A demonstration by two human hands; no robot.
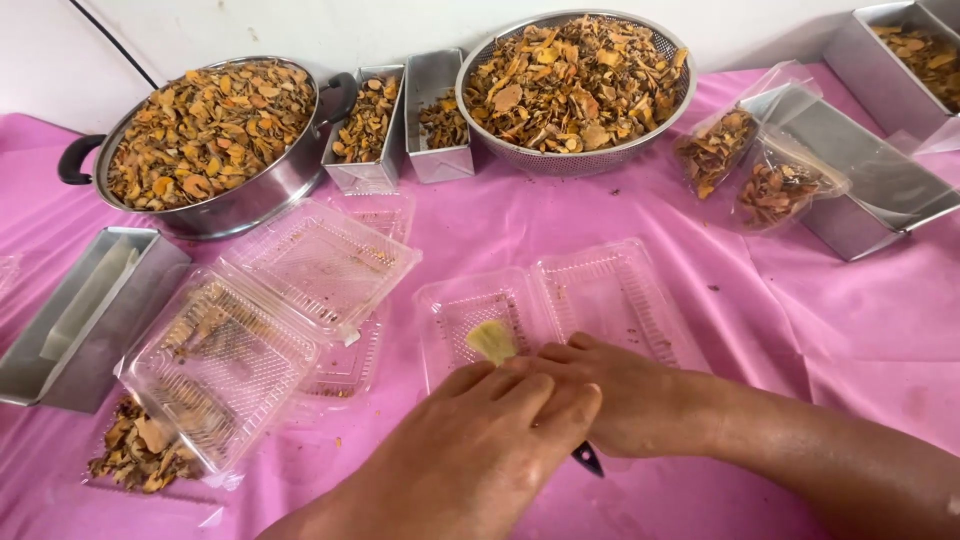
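My left hand [480,440] reaches in from the bottom and lies flat, fingers together, partly over my right hand [610,395]. Both rest on an open clear plastic clamshell box [600,285] on the pink cloth. A pale yellow slice [492,340] lies in the box's left half, right at my left fingertips; whether the fingers grip it is hidden. A dark pointed end of a tool [588,459], perhaps a knife, sticks out under my right hand, which is closed around it.
Dried orange-brown chips fill a steel pot [300,170], a mesh colander [575,158], small steel tins [372,170] and clear bags [715,150]. More clamshell boxes [320,265] lie at the left beside a steel tray [85,320]. Another steel tray [870,170] stands at the right.
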